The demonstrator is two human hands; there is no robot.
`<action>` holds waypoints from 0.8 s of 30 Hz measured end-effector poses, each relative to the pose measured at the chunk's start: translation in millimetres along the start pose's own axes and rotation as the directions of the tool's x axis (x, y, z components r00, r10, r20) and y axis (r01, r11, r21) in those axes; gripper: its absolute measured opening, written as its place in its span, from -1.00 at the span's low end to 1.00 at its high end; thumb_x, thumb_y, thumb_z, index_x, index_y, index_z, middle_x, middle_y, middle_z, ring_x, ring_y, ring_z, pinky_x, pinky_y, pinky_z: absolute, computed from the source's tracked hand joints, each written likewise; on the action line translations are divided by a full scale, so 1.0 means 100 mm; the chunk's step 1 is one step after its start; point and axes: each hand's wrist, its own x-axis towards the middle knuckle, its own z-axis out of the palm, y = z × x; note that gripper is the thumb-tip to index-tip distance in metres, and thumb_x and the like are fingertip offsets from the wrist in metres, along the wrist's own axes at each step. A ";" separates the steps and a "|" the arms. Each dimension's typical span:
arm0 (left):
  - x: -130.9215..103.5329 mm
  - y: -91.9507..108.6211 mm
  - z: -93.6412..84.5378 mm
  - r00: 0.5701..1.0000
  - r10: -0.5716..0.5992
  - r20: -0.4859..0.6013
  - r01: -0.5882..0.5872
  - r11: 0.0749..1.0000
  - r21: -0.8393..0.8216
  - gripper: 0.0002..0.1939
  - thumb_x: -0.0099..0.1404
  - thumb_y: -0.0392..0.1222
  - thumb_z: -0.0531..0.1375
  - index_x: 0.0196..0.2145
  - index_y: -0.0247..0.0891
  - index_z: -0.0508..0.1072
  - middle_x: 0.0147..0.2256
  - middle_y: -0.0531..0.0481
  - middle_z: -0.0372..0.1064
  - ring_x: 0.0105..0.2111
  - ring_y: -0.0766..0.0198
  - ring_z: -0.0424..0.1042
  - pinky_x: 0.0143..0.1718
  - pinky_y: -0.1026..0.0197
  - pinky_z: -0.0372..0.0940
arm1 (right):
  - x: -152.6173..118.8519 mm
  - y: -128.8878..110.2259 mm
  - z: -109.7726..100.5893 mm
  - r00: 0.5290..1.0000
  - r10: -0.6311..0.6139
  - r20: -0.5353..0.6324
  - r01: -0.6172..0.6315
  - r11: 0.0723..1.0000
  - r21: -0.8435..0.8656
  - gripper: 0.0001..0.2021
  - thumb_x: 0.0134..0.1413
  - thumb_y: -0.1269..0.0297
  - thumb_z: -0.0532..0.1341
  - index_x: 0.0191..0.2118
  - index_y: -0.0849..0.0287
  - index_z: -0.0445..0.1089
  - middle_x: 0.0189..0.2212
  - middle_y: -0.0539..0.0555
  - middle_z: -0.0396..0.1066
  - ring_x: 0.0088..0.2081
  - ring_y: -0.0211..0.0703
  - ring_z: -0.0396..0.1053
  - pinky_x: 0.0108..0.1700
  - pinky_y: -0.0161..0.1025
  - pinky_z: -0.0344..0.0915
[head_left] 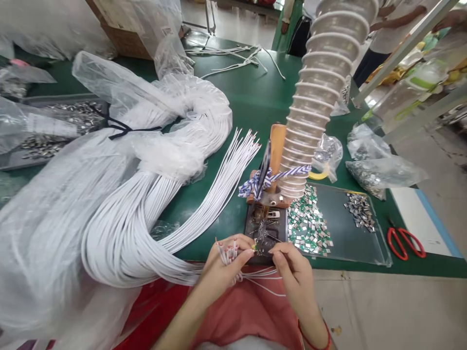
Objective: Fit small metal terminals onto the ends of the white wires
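Observation:
My left hand (225,267) is closed around several white cables (230,252) whose stripped ends poke up between the fingers. At its thumb and fingertip sits a tiny green and yellow piece (254,247), too small to name surely. My right hand (295,270) is just to the right, thumb and forefinger pinched; what it holds, if anything, is too small to make out. Between and beyond both hands is a dark work stand (268,228) with metal parts, below a wooden block (278,146) tied with blue-and-white cord. From the left, a thick bundle of white cables (120,243) runs toward my left hand.
A ribbed clear hose (324,73) comes down behind the stand. Right of it, a tray (335,206) holds small green circuit boards (308,223) and metal connectors (360,211). Red-handled scissors (404,242) lie farther right. Plastic bags and a parts tray (10,158) occupy the left; people stand behind.

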 end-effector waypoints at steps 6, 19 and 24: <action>0.02 0.02 0.02 1.000 -0.026 -0.011 0.024 0.989 -0.148 -0.76 0.27 -0.17 0.31 -0.53 -0.29 0.49 -0.37 -0.06 0.43 -0.31 0.18 0.43 -0.23 0.22 0.29 | 0.03 0.02 0.11 0.998 0.059 0.000 -0.059 0.998 -0.018 -0.86 0.32 0.26 0.16 -0.32 0.09 0.36 -0.55 -0.09 0.30 -0.53 -0.27 0.26 -0.49 -0.39 0.19; -0.02 -0.05 0.02 0.999 0.042 0.006 -0.040 0.982 -0.187 -0.71 0.31 -0.08 0.33 -0.51 -0.29 0.52 -0.37 -0.05 0.42 -0.36 0.23 0.41 -0.26 0.23 0.30 | 0.03 -0.04 0.16 0.997 -0.079 0.024 0.077 0.995 0.068 -0.88 0.27 0.41 0.19 -0.32 0.11 0.39 -0.32 0.02 0.44 -0.38 -0.25 0.38 -0.35 -0.39 0.33; -0.03 -0.07 0.03 0.999 0.035 -0.006 -0.035 0.972 -0.231 -0.73 0.31 -0.08 0.34 -0.48 -0.28 0.54 -0.35 -0.05 0.43 -0.31 0.21 0.43 -0.21 0.21 0.32 | 0.03 -0.02 0.17 0.998 -0.058 0.015 0.055 0.987 0.149 -0.87 0.24 0.43 0.22 -0.34 0.11 0.41 -0.32 0.02 0.44 -0.39 -0.27 0.39 -0.35 -0.40 0.36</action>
